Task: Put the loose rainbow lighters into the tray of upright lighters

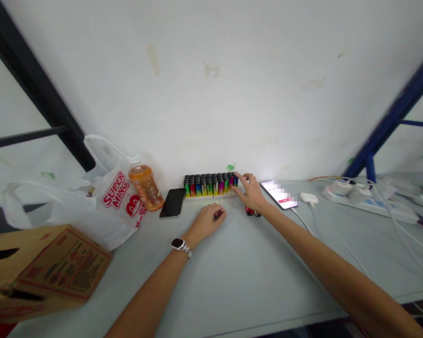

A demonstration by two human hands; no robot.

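Several multicoloured lighters (211, 185) with black tops stand upright in tight rows in a shallow pale tray (206, 197) against the wall. My right hand (250, 192) is at the right end of these rows, thumb and index finger apart, their tips at the end lighters. Whether it grips one I cannot tell. Just below this hand, red and black lighters (249, 211) lie on the table, partly hidden by it. In front of the tray, my left hand (206, 220) is closed with its fingers curled. A small dark thing (217, 215) shows in them, too little to name.
Left of the tray lie a dark phone (172, 203), an orange drink bottle (146, 185), a white plastic bag (116, 202) and a cardboard box (52, 267). On the right are a lit phone (278, 193) on a cable, a white charger case (309, 198) and a power strip (373, 205).
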